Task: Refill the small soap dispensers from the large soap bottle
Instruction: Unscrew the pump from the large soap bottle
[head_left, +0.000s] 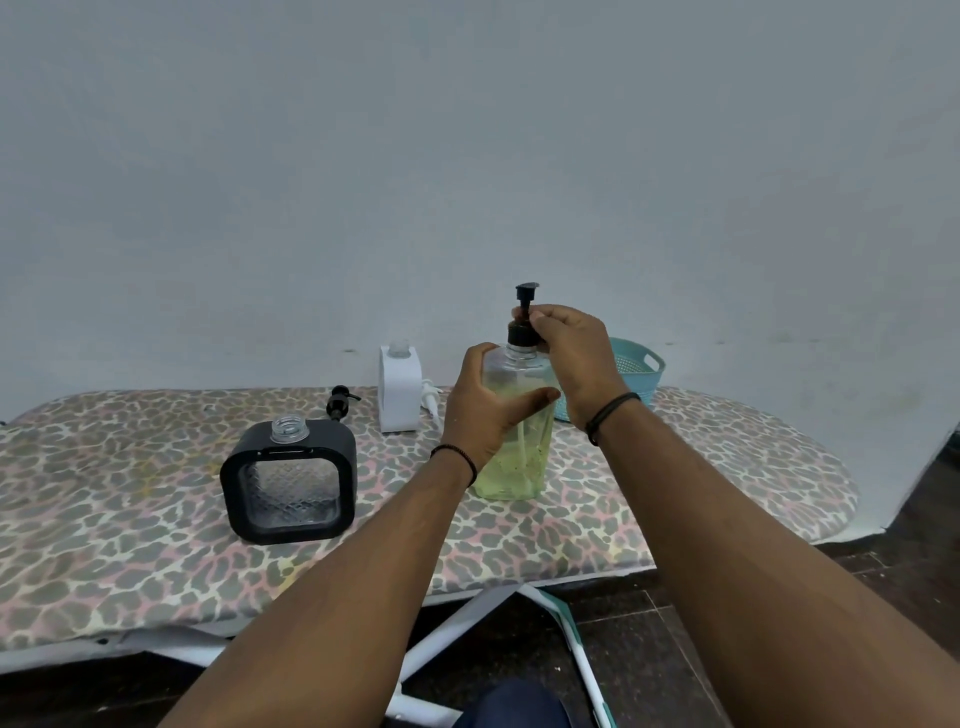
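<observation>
The large clear soap bottle (519, 462), part full of pale green liquid, stands upright on the leopard-print board (156, 519). My left hand (485, 415) grips its body from the left. My right hand (571, 353) is closed around the black pump collar (521, 332) at its neck, the pump head sticking up above my fingers. A small black square dispenser (291, 480) with a clear body and open neck sits to the left. Behind it stands a small white dispenser (399, 392), also uncapped.
A black pump (340, 402) lies on the board behind the black dispenser; a white pump (431, 397) lies beside the white one. A teal basket (636, 371) sits behind my right hand. A wall rises right behind the board. White board legs and dark floor lie below.
</observation>
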